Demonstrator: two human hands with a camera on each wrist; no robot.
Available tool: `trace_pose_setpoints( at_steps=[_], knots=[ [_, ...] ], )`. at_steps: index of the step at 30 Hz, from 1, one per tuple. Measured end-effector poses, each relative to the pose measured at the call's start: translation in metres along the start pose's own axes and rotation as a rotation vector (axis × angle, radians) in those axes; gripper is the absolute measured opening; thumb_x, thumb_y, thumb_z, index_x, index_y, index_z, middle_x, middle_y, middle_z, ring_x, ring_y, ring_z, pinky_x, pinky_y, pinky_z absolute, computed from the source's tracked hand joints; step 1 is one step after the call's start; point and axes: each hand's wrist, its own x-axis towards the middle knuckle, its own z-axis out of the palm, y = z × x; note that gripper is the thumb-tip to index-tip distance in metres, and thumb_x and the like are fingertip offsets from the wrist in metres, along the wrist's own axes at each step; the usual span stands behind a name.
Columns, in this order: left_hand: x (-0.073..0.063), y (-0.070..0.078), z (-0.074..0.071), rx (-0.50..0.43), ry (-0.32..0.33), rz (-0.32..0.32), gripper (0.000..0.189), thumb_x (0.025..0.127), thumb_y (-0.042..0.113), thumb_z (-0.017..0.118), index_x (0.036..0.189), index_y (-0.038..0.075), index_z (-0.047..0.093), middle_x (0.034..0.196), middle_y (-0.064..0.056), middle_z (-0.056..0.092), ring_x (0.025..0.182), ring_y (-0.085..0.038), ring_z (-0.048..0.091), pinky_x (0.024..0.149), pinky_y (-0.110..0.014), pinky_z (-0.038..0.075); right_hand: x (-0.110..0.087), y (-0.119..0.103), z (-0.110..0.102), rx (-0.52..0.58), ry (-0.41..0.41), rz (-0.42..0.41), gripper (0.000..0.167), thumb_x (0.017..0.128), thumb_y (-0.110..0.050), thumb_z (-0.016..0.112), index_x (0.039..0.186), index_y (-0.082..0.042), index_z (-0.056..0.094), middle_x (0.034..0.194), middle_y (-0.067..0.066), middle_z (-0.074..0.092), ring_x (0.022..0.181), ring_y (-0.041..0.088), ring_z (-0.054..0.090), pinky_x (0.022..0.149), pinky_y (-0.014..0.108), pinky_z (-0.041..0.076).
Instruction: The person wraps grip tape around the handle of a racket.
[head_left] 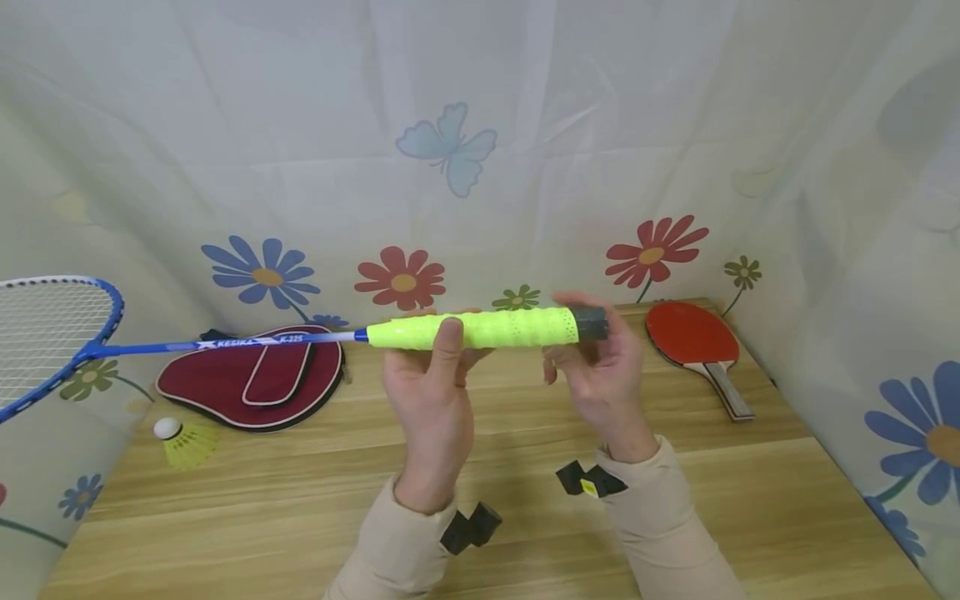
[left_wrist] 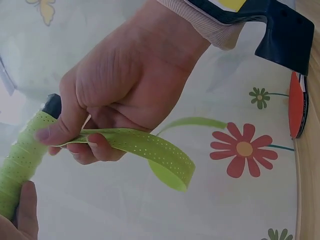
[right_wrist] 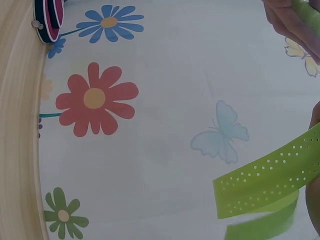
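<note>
A blue badminton racket [head_left: 168, 347] is held level in the air, its head toward the left. Neon yellow-green grip tape [head_left: 517, 328] covers most of its handle, while the butt end [head_left: 592, 323] shows black. My left hand [head_left: 431, 408] grips the wrapped handle from below, thumb across the front. At the butt end is my right hand [head_left: 611, 392]; the left wrist view shows it pinching a loose perforated strip of the tape [left_wrist: 170, 157] between thumb and fingers. This strip [right_wrist: 270, 175] dangles in a loop in the right wrist view. Behind the right hand, it is hidden from the head view.
A maroon paddle case [head_left: 217, 383] lies at the back left of the wooden table [head_left: 300, 517], with a yellow shuttlecock [head_left: 183, 442] in front of it. Toward the back right rests a red table tennis paddle [head_left: 693, 333]. Flower-printed curtains [head_left: 480, 217] surround the table.
</note>
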Motion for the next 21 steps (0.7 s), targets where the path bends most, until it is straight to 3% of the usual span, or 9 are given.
trace_pose_setpoints(
  at_steps=[3, 7, 11, 14, 16, 18, 21],
  knots=[
    [0.0008, 0.0, 0.0001, 0.004, 0.03, -0.015, 0.018, 0.095, 0.01, 0.063, 0.103, 0.002, 0.05, 0.091, -0.01, 0.062, 0.084, -0.022, 0.067, 0.075, -0.047, 0.059, -0.0004, -0.0013, 0.0005, -0.019, -0.018, 0.016, 0.045, 0.079, 0.023, 0.058, 0.122, 0.013, 0.051, 0.092, 0.006, 0.065, 0.052, 0.018, 0.055, 0.044, 0.026, 0.051],
    [0.0017, -0.0001, -0.0008, 0.024, 0.042, -0.052, 0.024, 0.096, 0.012, 0.062, 0.114, 0.002, 0.049, 0.097, -0.012, 0.06, 0.083, -0.023, 0.065, 0.07, -0.045, 0.061, -0.0002, -0.0024, 0.0026, -0.017, -0.029, 0.015, 0.034, 0.08, 0.022, 0.058, 0.113, 0.013, 0.054, 0.091, 0.009, 0.062, 0.054, 0.02, 0.055, 0.044, 0.027, 0.052],
    [0.0017, -0.0003, -0.0008, 0.004, 0.054, -0.072, 0.018, 0.097, 0.012, 0.06, 0.11, 0.004, 0.051, 0.095, -0.01, 0.061, 0.083, -0.023, 0.064, 0.073, -0.041, 0.06, 0.0001, -0.0022, 0.0036, -0.027, -0.025, 0.004, 0.028, 0.08, 0.021, 0.058, 0.107, 0.012, 0.055, 0.086, 0.009, 0.059, 0.053, 0.019, 0.054, 0.043, 0.026, 0.051],
    [0.0015, -0.0004, -0.0003, -0.08, 0.01, -0.058, 0.009, 0.097, 0.005, 0.055, 0.105, 0.005, 0.051, 0.099, -0.013, 0.065, 0.096, -0.03, 0.065, 0.091, -0.045, 0.054, 0.0003, -0.0003, 0.0028, -0.023, -0.013, 0.003, 0.026, 0.079, 0.021, 0.058, 0.104, 0.013, 0.055, 0.084, 0.007, 0.059, 0.05, 0.018, 0.053, 0.041, 0.026, 0.05],
    [0.0009, -0.0001, -0.0008, -0.116, -0.056, -0.051, 0.016, 0.096, -0.001, 0.05, 0.112, 0.004, 0.048, 0.11, -0.016, 0.065, 0.108, -0.035, 0.063, 0.1, -0.047, 0.048, 0.0002, 0.0018, 0.0017, -0.012, -0.006, 0.004, 0.023, 0.08, 0.019, 0.061, 0.102, 0.014, 0.054, 0.083, 0.007, 0.059, 0.049, 0.018, 0.053, 0.04, 0.026, 0.049],
    [0.0001, 0.0006, -0.0008, -0.143, -0.109, -0.045, 0.026, 0.096, -0.006, 0.047, 0.119, 0.005, 0.044, 0.117, -0.019, 0.062, 0.114, -0.039, 0.06, 0.104, -0.051, 0.044, 0.0002, 0.0037, 0.0007, 0.003, -0.002, 0.003, 0.019, 0.084, 0.012, 0.064, 0.099, 0.015, 0.053, 0.079, 0.006, 0.057, 0.049, 0.018, 0.053, 0.041, 0.026, 0.049],
    [-0.001, 0.0005, -0.0015, -0.109, -0.138, -0.027, 0.031, 0.097, -0.006, 0.05, 0.124, 0.006, 0.041, 0.117, -0.018, 0.061, 0.112, -0.038, 0.061, 0.1, -0.051, 0.046, 0.0, 0.0055, -0.0006, 0.003, -0.003, 0.006, 0.024, 0.089, -0.001, 0.068, 0.098, 0.014, 0.053, 0.075, 0.007, 0.056, 0.049, 0.018, 0.053, 0.042, 0.027, 0.05]
  ],
)
